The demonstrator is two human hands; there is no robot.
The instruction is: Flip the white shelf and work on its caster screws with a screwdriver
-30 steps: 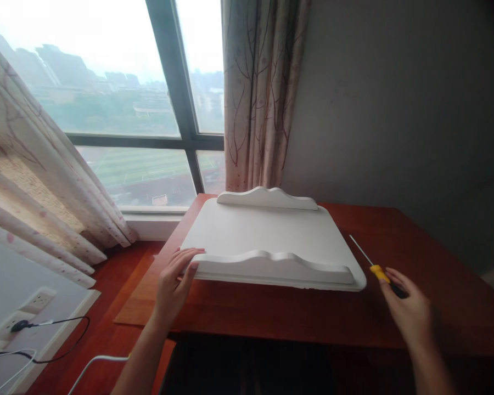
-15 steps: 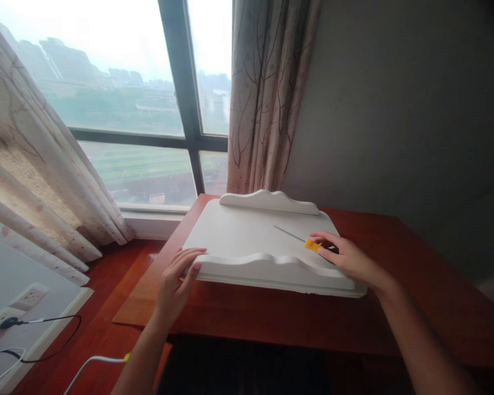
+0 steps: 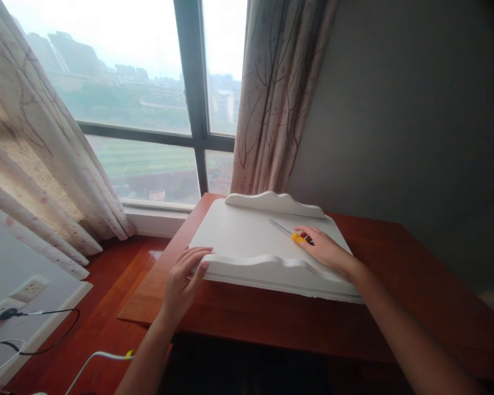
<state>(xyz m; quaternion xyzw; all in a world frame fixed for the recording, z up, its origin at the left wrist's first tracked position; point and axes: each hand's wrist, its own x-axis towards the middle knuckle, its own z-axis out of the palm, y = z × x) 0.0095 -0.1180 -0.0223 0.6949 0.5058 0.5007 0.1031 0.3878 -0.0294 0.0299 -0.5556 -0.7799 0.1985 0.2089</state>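
A white wooden shelf panel point(image 3: 247, 236) with wavy raised rails at its near and far edges lies flat on a red-brown table point(image 3: 395, 285). My left hand point(image 3: 181, 285) rests on the panel's near left corner, fingers stretched over the rail. My right hand point(image 3: 323, 247) is above the panel's right side, fingers closed round a screwdriver point(image 3: 290, 233) with a yellow-and-black handle. Its thin metal shaft points left and away, low over the white surface.
A grey wall rises behind the table on the right. A window with patterned curtains point(image 3: 271, 99) fills the left and back. Lower left, a wall socket point(image 3: 28, 288) with a black plug and cables sits above the wooden floor.
My right hand took up the screwdriver from the table right of the panel and carried it left over the panel. The left hand stayed on the corner.
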